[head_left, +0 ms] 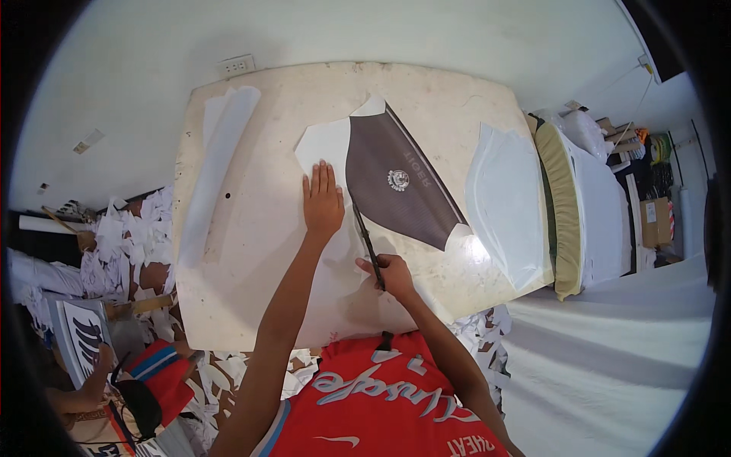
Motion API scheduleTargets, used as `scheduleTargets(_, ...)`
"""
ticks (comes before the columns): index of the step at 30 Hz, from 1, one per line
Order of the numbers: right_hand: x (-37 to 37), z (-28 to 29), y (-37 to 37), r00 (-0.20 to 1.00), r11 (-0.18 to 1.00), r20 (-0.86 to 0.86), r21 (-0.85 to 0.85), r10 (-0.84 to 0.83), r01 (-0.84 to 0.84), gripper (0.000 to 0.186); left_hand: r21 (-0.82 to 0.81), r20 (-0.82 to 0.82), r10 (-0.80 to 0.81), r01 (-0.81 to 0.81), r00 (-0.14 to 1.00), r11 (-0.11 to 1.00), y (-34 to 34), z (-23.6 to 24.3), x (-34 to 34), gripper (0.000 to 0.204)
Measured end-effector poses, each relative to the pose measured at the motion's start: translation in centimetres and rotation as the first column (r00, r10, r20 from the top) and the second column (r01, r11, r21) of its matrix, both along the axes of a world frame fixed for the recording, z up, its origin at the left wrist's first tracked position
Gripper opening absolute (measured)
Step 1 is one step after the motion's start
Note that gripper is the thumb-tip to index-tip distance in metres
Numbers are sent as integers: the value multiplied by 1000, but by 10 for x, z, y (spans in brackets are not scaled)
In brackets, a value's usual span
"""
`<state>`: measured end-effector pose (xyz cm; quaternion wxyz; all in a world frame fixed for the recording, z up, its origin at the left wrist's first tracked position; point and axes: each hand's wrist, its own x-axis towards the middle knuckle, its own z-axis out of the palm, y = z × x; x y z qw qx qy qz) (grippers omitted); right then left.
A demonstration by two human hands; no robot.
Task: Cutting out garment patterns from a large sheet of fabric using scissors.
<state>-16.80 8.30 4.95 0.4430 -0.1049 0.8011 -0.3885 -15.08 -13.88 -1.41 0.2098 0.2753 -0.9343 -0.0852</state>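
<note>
Right hand (390,273) clamped round the handles of black scissors (366,236), left hand (325,207) laid flat, fingers nearly together, on white sheet (324,141) beside the dark panel (381,164) on the table (438,91); step judged as trimming along the panel's curved edge, blade gap unclear, next move calling for a steady sheet.

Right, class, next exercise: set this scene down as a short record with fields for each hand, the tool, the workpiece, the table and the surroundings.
Left hand: flat, fingers on white sheet
Right hand: holding dark scissors
Workpiece: dark panel with pale round emblem
Table: curled sheet left, curved pale sheet right
Surroundings: white scraps
</note>
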Motion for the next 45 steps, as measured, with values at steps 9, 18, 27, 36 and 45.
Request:
scheduleTargets(9, 2, 0, -31, 986, 988, 122, -88, -114, 126, 50, -4, 53, 4, -3, 999, 1000, 1, 4, 3, 57)
scheduleTargets(18, 0, -12, -61, 955, 942, 198, -213, -219, 260, 52, 51, 68, 51, -54, 996, 997, 1, 0, -3, 58)
scheduleTargets(27, -3, -9, -78, 947, 940, 208, -190, -245, 285, 52, 93, 9, 22, -23, 1000, 995, -9, 0, 4, 53)
scheduleTargets(36, -18, -8, -83, 970, 965, 136, -146, -201, 220, 52, 129, 35, -16, 11, 999, 992, -12, 15, 11, 54)
scheduleTargets(45, -37, -8, -94, 970, 960, 140, -170, -199, 221, 52, 192, 32, -8, 2, 999, 981, -13, 17, 9, 56)
